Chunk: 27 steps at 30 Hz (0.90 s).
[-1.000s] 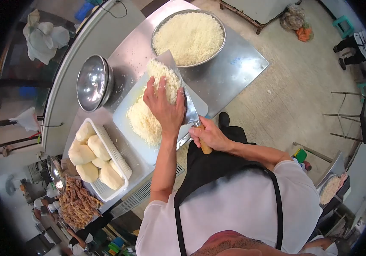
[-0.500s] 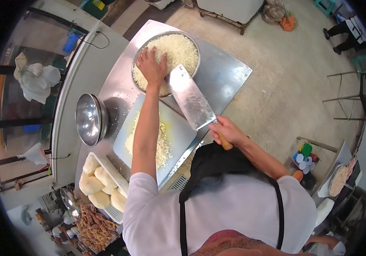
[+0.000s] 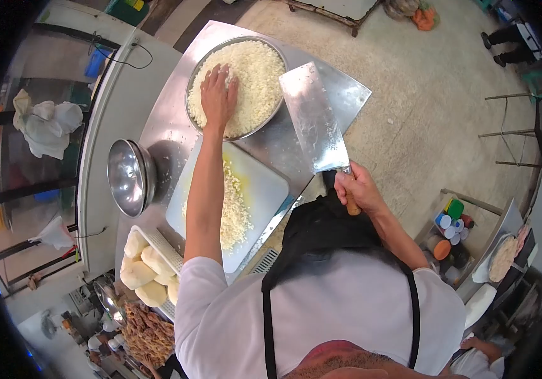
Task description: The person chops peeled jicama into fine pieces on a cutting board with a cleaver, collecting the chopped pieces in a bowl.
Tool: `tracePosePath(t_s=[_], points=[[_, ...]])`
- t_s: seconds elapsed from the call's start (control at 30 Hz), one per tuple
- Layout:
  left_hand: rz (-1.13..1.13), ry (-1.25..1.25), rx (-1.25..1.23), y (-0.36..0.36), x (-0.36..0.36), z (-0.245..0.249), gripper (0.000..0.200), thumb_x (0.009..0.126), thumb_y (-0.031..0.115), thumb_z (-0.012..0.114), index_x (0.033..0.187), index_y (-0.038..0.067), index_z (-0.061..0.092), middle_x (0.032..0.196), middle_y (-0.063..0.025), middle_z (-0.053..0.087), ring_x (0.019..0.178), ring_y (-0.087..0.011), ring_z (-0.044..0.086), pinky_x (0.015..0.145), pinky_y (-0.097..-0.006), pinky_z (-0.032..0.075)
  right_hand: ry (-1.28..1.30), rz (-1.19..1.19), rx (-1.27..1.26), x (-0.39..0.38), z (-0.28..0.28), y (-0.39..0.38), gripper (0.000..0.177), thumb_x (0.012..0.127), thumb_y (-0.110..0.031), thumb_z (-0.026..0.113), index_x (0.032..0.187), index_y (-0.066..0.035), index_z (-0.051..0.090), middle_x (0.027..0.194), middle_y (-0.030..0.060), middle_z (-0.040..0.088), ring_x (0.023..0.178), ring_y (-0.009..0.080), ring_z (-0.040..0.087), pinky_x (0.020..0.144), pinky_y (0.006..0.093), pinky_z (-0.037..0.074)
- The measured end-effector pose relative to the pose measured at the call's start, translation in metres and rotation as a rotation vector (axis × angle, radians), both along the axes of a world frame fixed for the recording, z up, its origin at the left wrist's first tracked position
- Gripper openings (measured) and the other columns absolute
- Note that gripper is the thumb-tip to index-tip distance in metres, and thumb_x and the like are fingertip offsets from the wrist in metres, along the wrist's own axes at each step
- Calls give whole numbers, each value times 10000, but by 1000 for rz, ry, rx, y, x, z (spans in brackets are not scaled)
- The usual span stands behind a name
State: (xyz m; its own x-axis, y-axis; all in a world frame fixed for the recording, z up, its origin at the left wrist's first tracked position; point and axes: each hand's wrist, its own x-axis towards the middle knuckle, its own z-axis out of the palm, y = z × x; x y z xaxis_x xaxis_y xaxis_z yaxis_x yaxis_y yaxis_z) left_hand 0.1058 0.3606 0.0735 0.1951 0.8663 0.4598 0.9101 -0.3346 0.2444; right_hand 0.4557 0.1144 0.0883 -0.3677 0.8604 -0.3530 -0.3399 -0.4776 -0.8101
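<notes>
Room: a working kitchen with a concrete floor, where a steel bench runs away from a person in an apron.
Basket: white, at the bench's near left corner, filled with peeled pale roots.
Cutting board: white, just beyond the basket, with a strip of chopped white bits lying under the left forearm.
Empty bowl: steel, tipped on its side by the bench's left edge.
Right hand: clenched round the cleaver's wooden handle, just off the bench's right edge.
Cleaver: held in the air with its broad face up. Its long axis runs from the handle away from the person, tilted slightly left, and the blade sits beside the big bowl.
Left hand: fingers loose and spread, palm down on the heap, grasping nothing.
Big bowl: at the bench's far end, full of chopped white bits.
</notes>
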Motion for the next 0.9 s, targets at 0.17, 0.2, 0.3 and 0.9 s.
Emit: tracePosePath(t_s=[0.17, 0.2, 0.3, 0.9], points=[[119, 148, 15, -4, 17, 0, 533, 1061, 366, 464, 1507, 74, 477, 1549, -225, 454, 1458, -441, 371, 1201, -533, 275, -22, -67, 5, 3, -5, -9, 221, 1024, -239, 587, 1107, -35, 559, 707, 22, 545, 540, 104, 526, 506, 256, 447], [36, 55, 29, 8, 22, 1, 546, 1061, 387, 460, 1514, 83, 471, 1565, -211, 439, 1468, -439, 358, 1199, -562, 267, -48, -93, -10, 4, -6, -13, 223, 1028, -234, 566, 1118, -32, 548, 701, 32, 546, 535, 111, 525, 502, 257, 445], [-112, -1, -3, 38, 30, 1, 560, 1063, 400, 450, 1530, 91, 447, 1591, -200, 406, 1483, -437, 337, 1197, -593, 261, -46, -124, -24, 8, -7, -14, 236, 1027, -237, 572, 1127, -25, 544, 698, 32, 544, 537, 111, 524, 505, 260, 448], [256, -477, -200, -215, -117, 16, 468, 1119, 274, 337, 1275, -62, 623, 1264, -226, 658, 1233, -380, 573, 1075, -439, 420, -645, 496, 568, -16, -6, -21, 327, 908, -274, 737, 1024, 8, 618, 725, 129, 607, 690, 257, 661, 652, 371, 525]])
